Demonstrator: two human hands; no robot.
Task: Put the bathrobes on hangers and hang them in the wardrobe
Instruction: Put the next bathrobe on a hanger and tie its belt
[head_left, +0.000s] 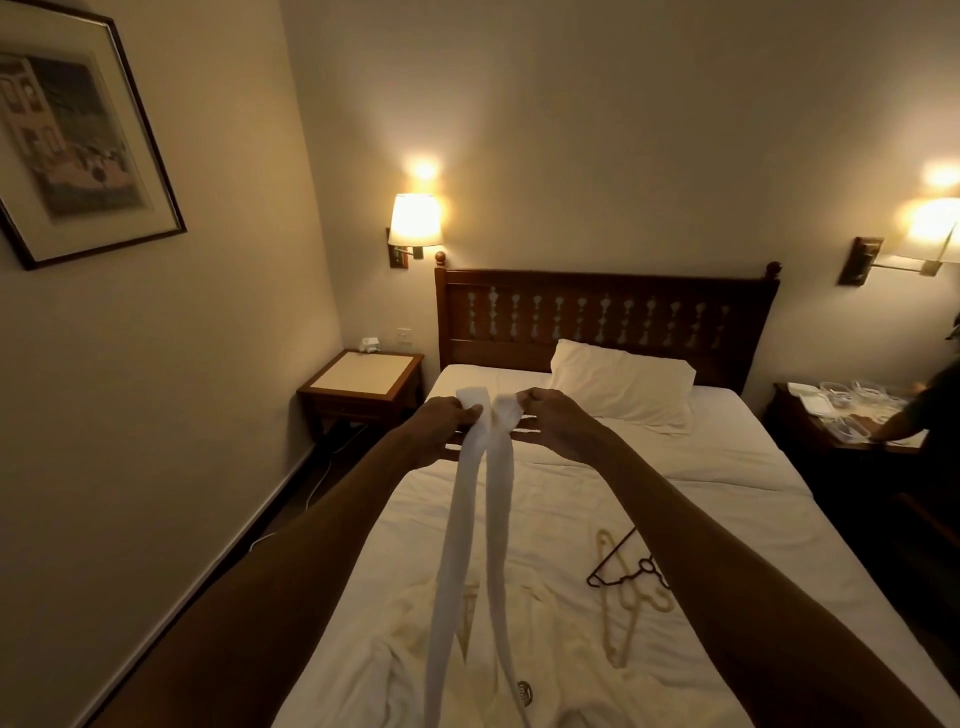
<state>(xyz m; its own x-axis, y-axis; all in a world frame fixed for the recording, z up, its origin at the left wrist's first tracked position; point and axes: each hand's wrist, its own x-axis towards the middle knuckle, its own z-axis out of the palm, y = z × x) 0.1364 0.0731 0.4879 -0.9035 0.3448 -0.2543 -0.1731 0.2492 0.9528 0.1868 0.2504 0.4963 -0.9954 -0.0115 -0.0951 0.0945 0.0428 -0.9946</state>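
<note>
Crumpled white towelling bathrobe (550, 654) lies on the white-sheeted bed (727, 467), thin hangers (621, 577) beside it. Left hand (441, 426) and right hand (558, 423) each pinch a long white cloth belt (457, 519): light, floppy, probably best gripped near the fold.

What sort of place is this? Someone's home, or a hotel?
Most likely a hotel bedroom: a bed with a wooden headboard, matching wall lamps on either side, and a white bathrobe with a stitched crest lying on it beside hangers. The left hand and right hand hold its belt.
</note>
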